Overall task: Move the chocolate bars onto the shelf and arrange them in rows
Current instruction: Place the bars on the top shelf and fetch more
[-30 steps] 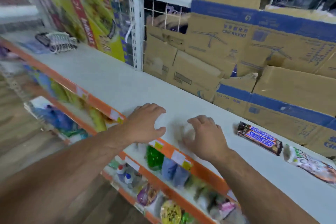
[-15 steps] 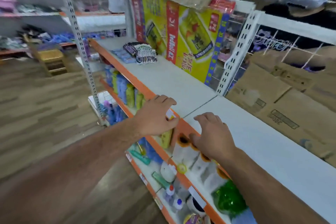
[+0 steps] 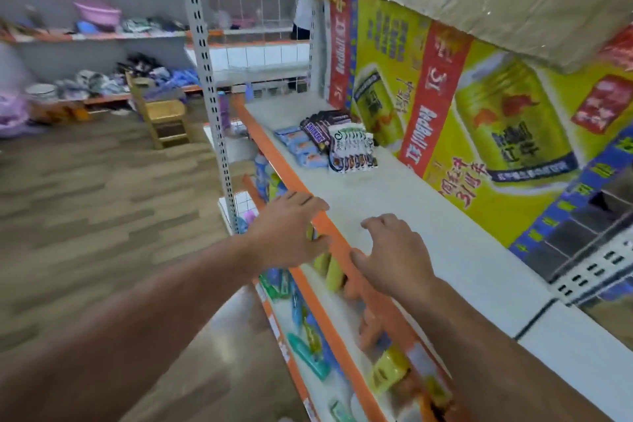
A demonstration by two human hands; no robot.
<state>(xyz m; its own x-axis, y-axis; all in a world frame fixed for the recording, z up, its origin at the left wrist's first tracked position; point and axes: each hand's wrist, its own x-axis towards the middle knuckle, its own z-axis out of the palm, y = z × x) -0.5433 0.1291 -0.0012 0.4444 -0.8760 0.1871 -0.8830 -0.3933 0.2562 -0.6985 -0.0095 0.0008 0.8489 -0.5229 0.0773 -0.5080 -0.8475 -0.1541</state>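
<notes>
Head view: left hand (image 3: 289,229) and right hand (image 3: 394,253), fingers spread, hold nothing.

Your white shelf (image 3: 394,202) with its orange front edge runs from 5 o'clock up toward 12. On it, at 12 o'clock, lie three rows just beside each other: blue packets (image 3: 301,147), dark chocolate bars (image 3: 320,128), white-wrapped bars (image 3: 352,151).

You turned left along the shelf (image 3: 394,188); the cardboard boxes dropped out of view, the stacked chocolate bars (image 3: 337,144) came nearer, and your left hand (image 3: 287,233) slid past the orange edge.
</notes>
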